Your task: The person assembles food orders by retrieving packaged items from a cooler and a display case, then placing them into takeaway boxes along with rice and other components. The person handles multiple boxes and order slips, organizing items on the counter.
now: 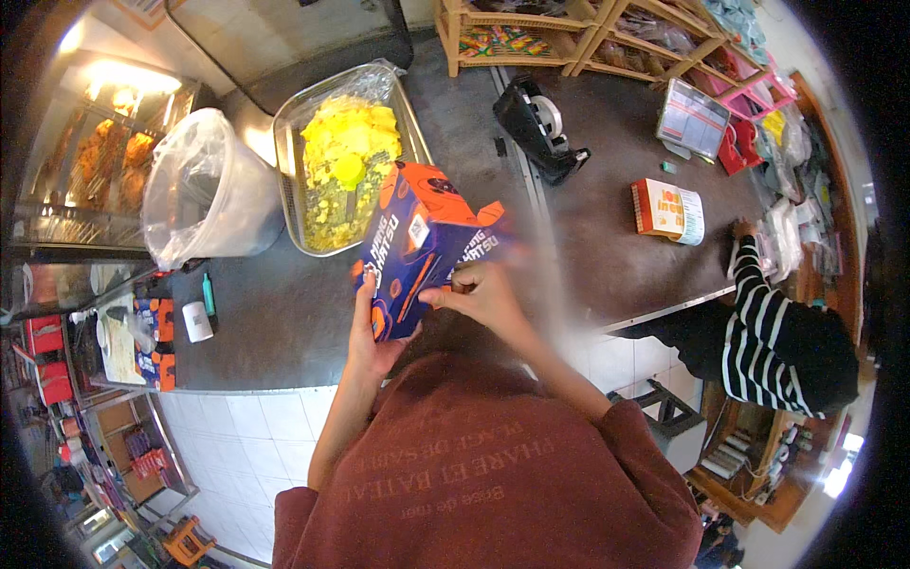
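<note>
A blue and orange cardboard box (417, 248) is held up over the dark counter (284, 322), in front of my chest. My left hand (365, 327) grips its lower left edge from below. My right hand (483, 292) pinches its right side, fingers on a flap near the open top. Both forearms in maroon sleeves rise from the lower edge. Behind the box lies a metal tray (289, 152) lined with plastic and filled with yellow shredded food.
A bin lined with clear plastic (204, 190) stands left of the tray. A black tape dispenser (540, 123), a small orange and white carton (668, 211) and a tablet (692, 119) sit on the counter to the right. A person in a striped sleeve (768, 322) leans at the right edge.
</note>
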Motion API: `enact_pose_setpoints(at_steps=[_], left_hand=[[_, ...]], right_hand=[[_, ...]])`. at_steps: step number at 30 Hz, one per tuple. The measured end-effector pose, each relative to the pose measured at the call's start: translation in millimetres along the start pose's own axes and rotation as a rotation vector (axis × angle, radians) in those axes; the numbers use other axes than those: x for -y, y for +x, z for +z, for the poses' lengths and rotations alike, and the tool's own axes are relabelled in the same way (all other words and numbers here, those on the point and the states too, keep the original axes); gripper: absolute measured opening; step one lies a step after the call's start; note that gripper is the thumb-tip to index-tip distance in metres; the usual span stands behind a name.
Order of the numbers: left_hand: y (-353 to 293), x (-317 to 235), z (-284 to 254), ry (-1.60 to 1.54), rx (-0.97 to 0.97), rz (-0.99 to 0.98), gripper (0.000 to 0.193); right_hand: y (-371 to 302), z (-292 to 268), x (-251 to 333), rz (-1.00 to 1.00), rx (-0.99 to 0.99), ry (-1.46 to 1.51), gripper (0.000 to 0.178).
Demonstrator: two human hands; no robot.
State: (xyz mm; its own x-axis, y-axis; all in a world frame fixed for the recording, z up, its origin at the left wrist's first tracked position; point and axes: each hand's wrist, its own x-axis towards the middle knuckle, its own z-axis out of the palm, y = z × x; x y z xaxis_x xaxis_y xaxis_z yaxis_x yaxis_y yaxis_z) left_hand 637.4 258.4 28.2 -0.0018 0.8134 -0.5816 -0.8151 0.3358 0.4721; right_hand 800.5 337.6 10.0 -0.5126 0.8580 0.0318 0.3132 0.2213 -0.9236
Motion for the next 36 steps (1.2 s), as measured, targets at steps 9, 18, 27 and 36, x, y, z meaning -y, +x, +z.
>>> enact_pose_setpoints(at_steps=[9,18,27,36], left_hand=[[14.8,21.8,-23.4,0.089,0.166,-0.147,0.059],[42.6,30.1,-58.5,1.286,-0.696,0.842,0.068],[-25.3,-151.0,-289.9,0.653,-1.812,0.751,0.074],[-103.0,-212.6,-417.9,0.671,-1.167,1.136,0.014]], right_hand=[[-4.5,-75.5,-23.3,0.21,-0.391,0.042,0.015],[-67.2,-126.6,-52.6,0.249,-0.742,-0.341,0.047],[12.2,57.0,59.1,0.008,-0.307,-0.006,0.034],[130.6,394.2,180.5,-0.043,0.467,-0.206,0.023]])
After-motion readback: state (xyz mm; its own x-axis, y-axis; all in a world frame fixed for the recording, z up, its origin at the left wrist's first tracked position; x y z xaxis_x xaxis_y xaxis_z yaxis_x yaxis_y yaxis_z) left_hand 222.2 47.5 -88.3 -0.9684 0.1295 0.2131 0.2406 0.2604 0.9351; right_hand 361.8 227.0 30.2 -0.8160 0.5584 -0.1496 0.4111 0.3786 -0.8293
